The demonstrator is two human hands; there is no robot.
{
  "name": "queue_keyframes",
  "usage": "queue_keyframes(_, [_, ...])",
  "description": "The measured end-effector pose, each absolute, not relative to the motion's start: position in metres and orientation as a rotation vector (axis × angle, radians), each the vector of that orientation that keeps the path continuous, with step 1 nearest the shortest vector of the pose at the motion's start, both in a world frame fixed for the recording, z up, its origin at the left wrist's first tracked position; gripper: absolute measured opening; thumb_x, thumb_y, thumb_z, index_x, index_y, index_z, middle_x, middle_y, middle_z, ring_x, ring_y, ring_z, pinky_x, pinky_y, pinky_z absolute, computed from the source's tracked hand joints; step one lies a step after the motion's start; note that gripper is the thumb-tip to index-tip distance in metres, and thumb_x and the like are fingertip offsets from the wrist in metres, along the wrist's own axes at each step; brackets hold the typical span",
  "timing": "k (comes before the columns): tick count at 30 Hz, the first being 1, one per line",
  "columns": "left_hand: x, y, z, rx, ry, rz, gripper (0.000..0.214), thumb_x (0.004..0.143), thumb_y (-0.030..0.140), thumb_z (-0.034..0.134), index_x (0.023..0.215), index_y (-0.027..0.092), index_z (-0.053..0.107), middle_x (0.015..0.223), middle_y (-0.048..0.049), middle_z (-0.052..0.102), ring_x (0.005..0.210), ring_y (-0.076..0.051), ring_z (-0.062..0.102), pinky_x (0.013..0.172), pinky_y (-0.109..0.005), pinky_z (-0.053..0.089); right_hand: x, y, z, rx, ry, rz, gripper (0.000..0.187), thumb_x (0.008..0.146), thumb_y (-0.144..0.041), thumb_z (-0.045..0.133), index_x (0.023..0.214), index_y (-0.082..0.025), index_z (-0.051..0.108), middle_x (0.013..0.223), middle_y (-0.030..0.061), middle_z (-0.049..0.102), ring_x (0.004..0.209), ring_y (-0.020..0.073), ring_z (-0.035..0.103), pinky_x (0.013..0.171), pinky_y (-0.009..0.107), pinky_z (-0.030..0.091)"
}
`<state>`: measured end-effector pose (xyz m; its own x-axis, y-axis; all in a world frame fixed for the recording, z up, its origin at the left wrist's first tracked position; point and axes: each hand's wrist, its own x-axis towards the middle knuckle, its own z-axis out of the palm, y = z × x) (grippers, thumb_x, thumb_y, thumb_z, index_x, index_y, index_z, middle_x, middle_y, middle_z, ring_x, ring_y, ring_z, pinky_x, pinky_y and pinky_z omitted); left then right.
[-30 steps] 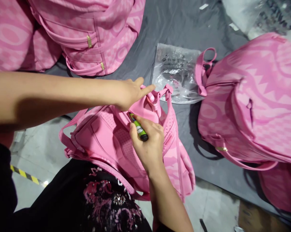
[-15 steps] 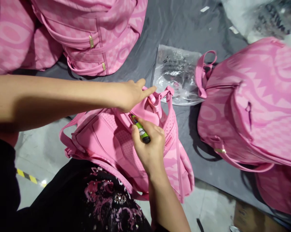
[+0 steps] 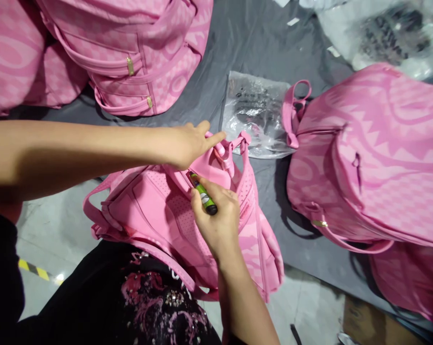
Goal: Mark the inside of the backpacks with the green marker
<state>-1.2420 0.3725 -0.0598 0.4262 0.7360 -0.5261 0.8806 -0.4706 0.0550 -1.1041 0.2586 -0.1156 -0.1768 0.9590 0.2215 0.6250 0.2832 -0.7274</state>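
**Hands on pink backpack with green lighter**

The right hand point(image 3: 218, 223) is closed around a green lighter point(image 3: 203, 194), its tip set against the top of the pink backpack point(image 3: 159, 211). The left hand point(image 3: 189, 143) presses down on the backpack's upper panel, index finger extended, beside the top handle point(image 3: 234, 143). The backpack lies back side up at the near edge of the grey sheet point(image 3: 245, 43), partly on the person's lap. A clear plastic bag point(image 3: 254, 112) lies just beyond it. Further pink backpacks rest at the sheet's right edge point(image 3: 374, 153) and far left corner point(image 3: 130, 52).
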Motion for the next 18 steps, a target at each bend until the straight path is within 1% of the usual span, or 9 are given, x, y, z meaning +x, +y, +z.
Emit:
queue_keyframes(4, [-1.2419, 0.3729, -0.0615, 2.355, 1.414, -0.621, 0.128, 0.064, 0.015, 0.075, 0.16, 0.037, -0.005, 0.161, -0.0163, 0.021, 0.125, -0.039, 0.05, 0.098, -0.046, 0.047, -1.1058, 0.2581, -0.1166, -1.363, -1.873, 0.756, 0.028, 0.092, -0.026, 0.058, 0.116, -0.019, 0.072, 0.11, 0.007, 0.077, 0.098, 0.0235, 0.074, 0.091, 0.046, 0.056])
queue_keyframes(7, [-1.2425, 0.373, -0.0612, 2.364, 1.404, -0.629, 0.128, 0.064, 0.016, 0.077, 0.16, 0.037, -0.005, 0.161, -0.0162, 0.021, 0.125, -0.038, 0.05, 0.097, -0.044, 0.047, -1.1075, 0.2582, -0.1165, -1.403, -1.847, 0.705, 0.028, 0.091, -0.025, 0.058, 0.115, -0.018, 0.072, 0.107, 0.0075, 0.078, 0.094, 0.0243, 0.074, 0.088, 0.047, 0.056])
queue_keyframes(9, [-1.2438, 0.3727, -0.0612, 2.384, 1.392, -0.625, 0.128, 0.065, 0.016, 0.077, 0.16, 0.036, -0.006, 0.16, -0.0183, 0.021, 0.125, -0.039, 0.051, 0.097, -0.044, 0.047, -1.107, 0.2587, -0.1161, -1.382, -1.831, 0.724, 0.029, 0.092, -0.025, 0.058, 0.116, -0.019, 0.072, 0.109, 0.0068, 0.078, 0.094, 0.0232, 0.074, 0.087, 0.044, 0.057])
queue_keyframes(12, [-1.2461, 0.3719, -0.0624, 2.417, 1.388, -0.596, 0.119, 0.071, 0.018, 0.073, 0.161, 0.033, -0.004, 0.16, -0.0206, 0.021, 0.124, -0.039, 0.053, 0.097, -0.044, 0.047, -1.1048, 0.2603, -0.1171, -1.346, -1.845, 0.8, 0.028, 0.091, -0.025, 0.06, 0.115, -0.02, 0.073, 0.105, 0.0047, 0.078, 0.087, 0.0207, 0.075, 0.085, 0.038, 0.058])
queue_keyframes(14, [-1.2471, 0.372, -0.0635, 2.438, 1.382, -0.592, 0.113, 0.075, 0.018, 0.069, 0.162, 0.033, -0.001, 0.161, -0.0207, 0.022, 0.124, -0.038, 0.054, 0.096, -0.044, 0.048, -1.1057, 0.2623, -0.12, -1.379, -1.84, 0.778, 0.028, 0.09, -0.025, 0.061, 0.115, -0.019, 0.074, 0.102, 0.0047, 0.079, 0.084, 0.0208, 0.075, 0.085, 0.038, 0.058])
queue_keyframes(18, [-1.2478, 0.3727, -0.0637, 2.467, 1.374, -0.606, 0.111, 0.074, 0.016, 0.066, 0.162, 0.03, 0.0, 0.159, -0.0215, 0.025, 0.123, -0.037, 0.055, 0.095, -0.042, 0.049, -1.1121, 0.2631, -0.1198, -1.369, -1.829, 0.784, 0.03, 0.091, -0.024, 0.06, 0.118, -0.016, 0.072, 0.106, 0.0069, 0.078, 0.088, 0.022, 0.075, 0.087, 0.038, 0.057])
